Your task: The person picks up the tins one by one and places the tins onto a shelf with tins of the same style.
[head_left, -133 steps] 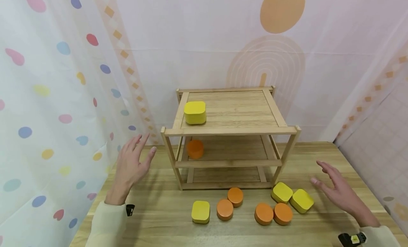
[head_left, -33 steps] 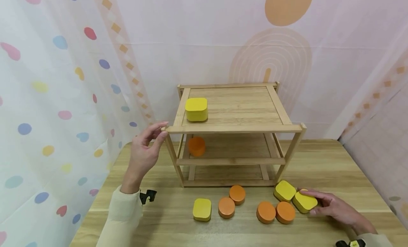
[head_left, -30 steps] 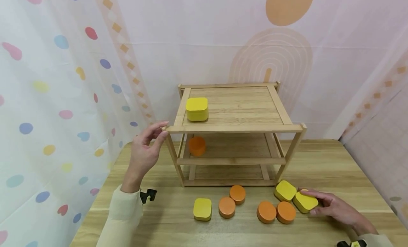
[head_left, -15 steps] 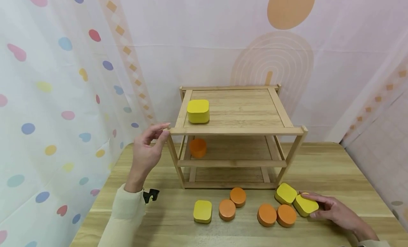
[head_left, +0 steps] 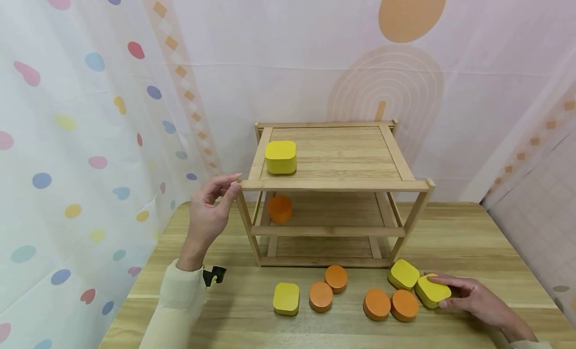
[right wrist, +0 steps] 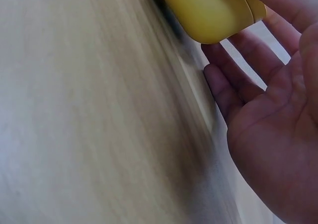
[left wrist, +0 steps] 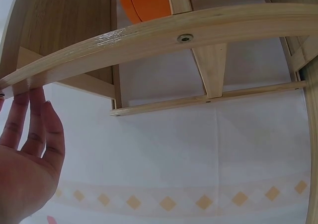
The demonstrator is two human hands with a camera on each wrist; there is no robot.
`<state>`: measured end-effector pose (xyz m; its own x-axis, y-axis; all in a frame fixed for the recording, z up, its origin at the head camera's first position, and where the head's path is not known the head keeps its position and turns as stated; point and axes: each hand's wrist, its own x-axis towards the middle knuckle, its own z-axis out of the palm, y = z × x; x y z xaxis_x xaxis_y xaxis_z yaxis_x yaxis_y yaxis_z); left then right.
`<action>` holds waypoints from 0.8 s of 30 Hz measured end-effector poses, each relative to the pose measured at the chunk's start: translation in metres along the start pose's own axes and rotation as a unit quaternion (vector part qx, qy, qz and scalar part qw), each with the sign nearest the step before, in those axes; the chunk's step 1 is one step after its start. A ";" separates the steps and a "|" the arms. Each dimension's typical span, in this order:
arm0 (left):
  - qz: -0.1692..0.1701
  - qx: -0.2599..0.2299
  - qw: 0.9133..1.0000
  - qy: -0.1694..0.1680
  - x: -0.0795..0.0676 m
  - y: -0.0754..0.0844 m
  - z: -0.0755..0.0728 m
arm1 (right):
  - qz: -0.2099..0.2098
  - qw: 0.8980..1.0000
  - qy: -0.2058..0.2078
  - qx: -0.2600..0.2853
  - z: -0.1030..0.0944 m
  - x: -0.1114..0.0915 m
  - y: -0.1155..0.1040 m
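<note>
Right hand [head_left: 480,300] at the outer yellow rounded-square block [head_left: 432,292] on the desk [head_left: 238,319], thumb and fingers pinching it. Second yellow block [head_left: 404,274] and orange disc [head_left: 404,305] just beside. Left hand [head_left: 208,216] pinches the near left corner of the wooden shelf rack [head_left: 333,186], apparently steadying it. Step looks like grasping; block seems not yet lifted. Next move probably calls for a firm hold and straight lift, clear of its neighbours.
</note>
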<state>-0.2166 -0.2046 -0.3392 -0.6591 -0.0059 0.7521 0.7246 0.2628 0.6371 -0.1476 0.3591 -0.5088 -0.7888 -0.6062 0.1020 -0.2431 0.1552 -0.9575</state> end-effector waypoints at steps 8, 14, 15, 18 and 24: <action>0.002 -0.010 1.000 0.004 -0.002 -0.004 0.001 | -0.015 0.999 0.037 -0.010 0.000 -0.001 -0.002; 0.007 -0.022 1.000 0.007 0.000 -0.002 0.003 | -0.053 0.998 0.035 -0.004 -0.003 0.001 -0.008; 0.007 -0.023 1.000 0.007 0.000 -0.002 0.004 | -0.055 0.998 0.035 -0.006 -0.003 0.001 -0.009; 0.008 -0.028 1.000 0.009 0.000 -0.003 0.004 | -0.052 0.998 0.039 -0.020 -0.003 0.002 -0.013; 0.012 -0.032 0.999 0.008 0.000 -0.003 0.003 | -0.033 0.997 0.061 -0.042 -0.001 0.003 -0.023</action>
<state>-0.2190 -0.2021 -0.3415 -0.6379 -0.0166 0.7700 0.7521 0.2017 0.6274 -0.1450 0.3547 -0.4859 -0.8307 -0.5194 0.2005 -0.3393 0.1867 -0.9220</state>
